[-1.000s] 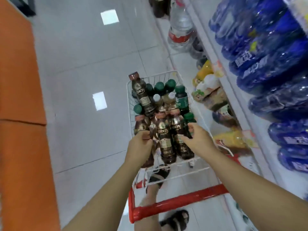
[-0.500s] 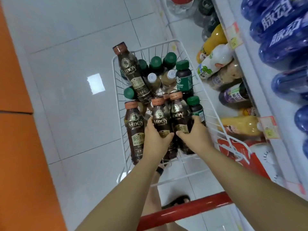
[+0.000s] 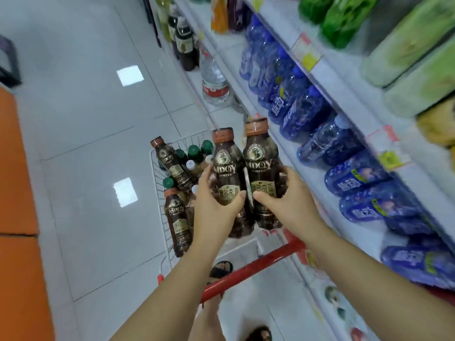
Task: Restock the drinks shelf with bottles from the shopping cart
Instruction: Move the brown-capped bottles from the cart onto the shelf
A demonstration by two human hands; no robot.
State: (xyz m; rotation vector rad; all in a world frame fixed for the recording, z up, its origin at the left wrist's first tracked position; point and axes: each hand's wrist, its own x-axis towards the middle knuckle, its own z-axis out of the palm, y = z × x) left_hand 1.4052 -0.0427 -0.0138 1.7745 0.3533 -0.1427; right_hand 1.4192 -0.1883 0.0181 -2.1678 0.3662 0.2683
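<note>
- Head view: my left hand (image 3: 216,205) is wrapped round the left bottle (image 3: 227,173) and my right hand (image 3: 288,200) round the right bottle (image 3: 261,163), thumbs across the labels
- Both coffee bottles are upright, side by side and touching
- Half a second ago these two stood in the cart (image 3: 189,140) as my hands closed on them; now they hang clear above its near end, over the red handle (image 3: 253,267)
- My view has swung up and right as well, so the shelf (image 3: 349,102) with its blue bottles (image 3: 302,114) now fills that side
- Left in the cart I see an upright coffee bottle (image 3: 178,222) at the near left, a leaning one (image 3: 172,166) further off, and green caps (image 3: 194,151) behind
- I judge the pick done and the carry begun, with most of the load not yet shelved
- The nearest row looks packed with blue bottles, and I can't tell from here where coffee belongs
- My worry is one bottle slipping when I free a hand to place the other
</note>
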